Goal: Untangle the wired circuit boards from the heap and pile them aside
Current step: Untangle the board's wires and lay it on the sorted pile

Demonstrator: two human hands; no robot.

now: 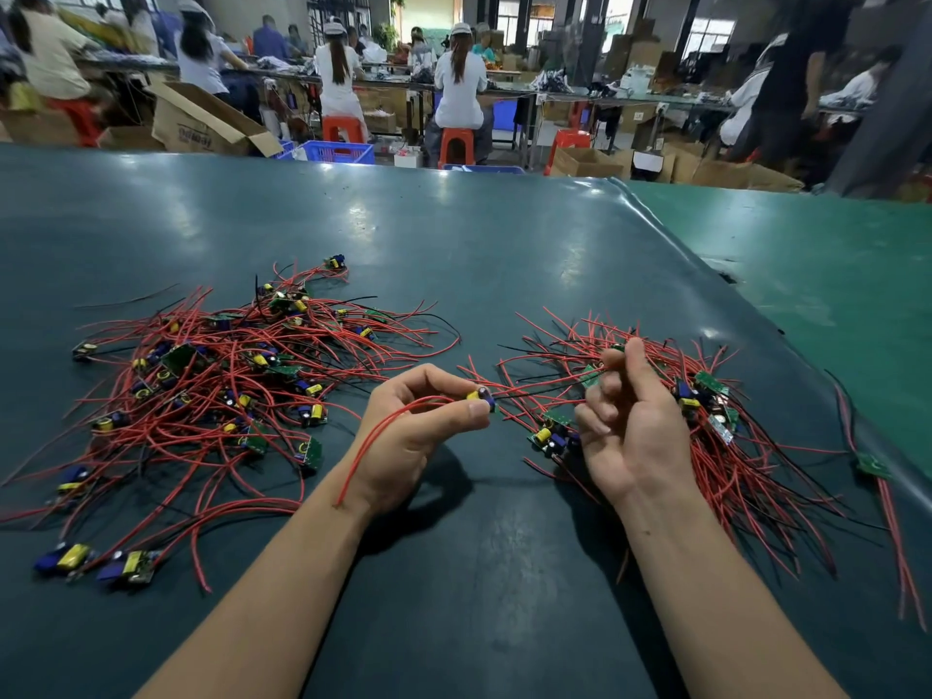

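Green bench mat (504, 254): left hand (418, 436) pinches one board (481, 397), right hand (630, 421) pinches wires (565, 383) above the sorted pile (706, 421); pulling may snag and drag the pile.

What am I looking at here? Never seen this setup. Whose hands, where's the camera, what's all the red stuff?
There is no robot: a person works with bare hands, and the single picture comes from a camera worn on their head, looking forward and down. On the dark green table lie two heaps of small circuit boards with red and black wires: a tangled heap on the left and a second pile on the right. The left hand pinches one board by its small parts, and its red wire loops back over the wrist. The right hand has its fingers curled and pinches wires over the right pile. Behind the table, other workers sit at benches among cardboard boxes.
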